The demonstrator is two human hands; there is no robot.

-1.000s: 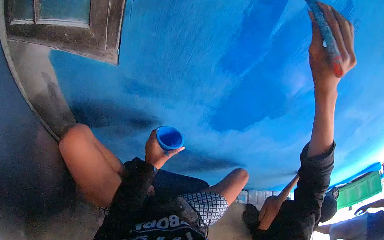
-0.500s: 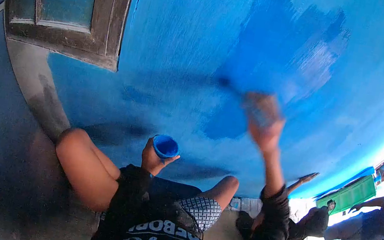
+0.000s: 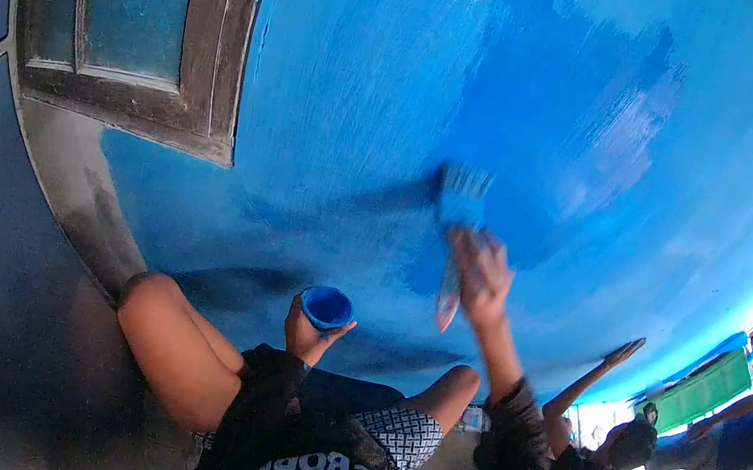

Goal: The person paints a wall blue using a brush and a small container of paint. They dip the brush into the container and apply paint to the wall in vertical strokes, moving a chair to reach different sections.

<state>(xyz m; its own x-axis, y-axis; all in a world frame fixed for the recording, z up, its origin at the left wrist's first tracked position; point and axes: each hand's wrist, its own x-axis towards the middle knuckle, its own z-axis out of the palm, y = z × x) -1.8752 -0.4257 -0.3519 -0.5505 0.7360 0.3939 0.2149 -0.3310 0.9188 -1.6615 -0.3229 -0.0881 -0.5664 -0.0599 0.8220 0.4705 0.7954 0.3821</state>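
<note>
My right hand [image 3: 481,275] is closed round the handle of a wide paintbrush [image 3: 463,200]. The bristles are at the blue wall [image 3: 352,82], by the lower left part of a darker, wet-looking blue patch [image 3: 546,114]. Lower down, my left hand [image 3: 308,333] holds a small blue cup [image 3: 327,309] of blue paint from beneath, its opening facing up, above my lap between my bare knees.
A wooden-framed window or door panel [image 3: 220,40] is at the upper left. Lower right, a crouching person [image 3: 586,469] reaches an arm to the wall, and another person [image 3: 725,443] stands behind. A green object [image 3: 703,397] is beyond them.
My right hand has moved left and a little down with the brush, which now shows more clearly. The crouching person's arm shows more. My left hand and the cup have hardly moved.
</note>
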